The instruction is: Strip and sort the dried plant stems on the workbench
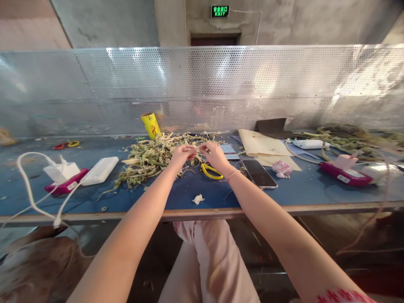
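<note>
Both of my hands are raised close together over the right side of a heap of dried plant stalks (143,158). My left hand (183,155) has its fingers closed in a pinch around a piece of pale dried stalk. Facing it, my right hand (213,152) is pinched too, and the small piece at its fingertips looks like part of the same plant. Just below my right hand, yellow-handled scissors (211,171) lie on the blue table (176,200). A crumpled white scrap (198,198) is near the table's front edge.
Behind the heap stands a yellow can (151,125). To the right are a phone (259,173), a pink figure case (282,168), paper sheets (263,143) and a magenta power strip (347,174). A white power bank (100,170) with cables and red-yellow scissors (66,144) lie left.
</note>
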{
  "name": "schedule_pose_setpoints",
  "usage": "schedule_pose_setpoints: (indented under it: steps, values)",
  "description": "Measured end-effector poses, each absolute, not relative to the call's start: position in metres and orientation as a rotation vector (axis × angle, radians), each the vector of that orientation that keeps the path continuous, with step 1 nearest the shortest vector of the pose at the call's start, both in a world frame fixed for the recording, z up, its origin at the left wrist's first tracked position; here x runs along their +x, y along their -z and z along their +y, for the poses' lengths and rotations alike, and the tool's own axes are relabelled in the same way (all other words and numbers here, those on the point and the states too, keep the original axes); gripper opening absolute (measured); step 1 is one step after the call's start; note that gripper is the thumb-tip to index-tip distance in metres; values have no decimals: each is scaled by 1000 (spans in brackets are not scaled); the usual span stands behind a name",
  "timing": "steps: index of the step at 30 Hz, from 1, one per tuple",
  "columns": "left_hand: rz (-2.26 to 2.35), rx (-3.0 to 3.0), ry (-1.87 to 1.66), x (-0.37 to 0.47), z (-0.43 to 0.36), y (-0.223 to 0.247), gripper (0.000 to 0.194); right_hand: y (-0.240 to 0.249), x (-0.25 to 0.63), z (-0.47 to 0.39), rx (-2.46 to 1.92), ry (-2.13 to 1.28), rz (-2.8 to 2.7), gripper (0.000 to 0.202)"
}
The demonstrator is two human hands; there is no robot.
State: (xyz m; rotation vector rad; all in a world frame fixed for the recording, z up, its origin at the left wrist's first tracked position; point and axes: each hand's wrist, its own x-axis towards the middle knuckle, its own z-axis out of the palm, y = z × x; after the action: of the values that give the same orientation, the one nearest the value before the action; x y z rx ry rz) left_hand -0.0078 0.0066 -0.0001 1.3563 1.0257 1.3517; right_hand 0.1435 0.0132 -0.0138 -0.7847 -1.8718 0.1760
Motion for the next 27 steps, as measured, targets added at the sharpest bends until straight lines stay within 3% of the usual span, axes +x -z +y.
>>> schedule_pose_setpoints:
  steps: [17, 27]
  values:
    - [925, 1371, -1448, -8, 12, 3, 35, 16, 144, 17, -751, -200, -1809, 11]
    - [810, 1149, -1334, -10, 5, -1, 22, 15, 141, 13, -786, -132, -1846, 13]
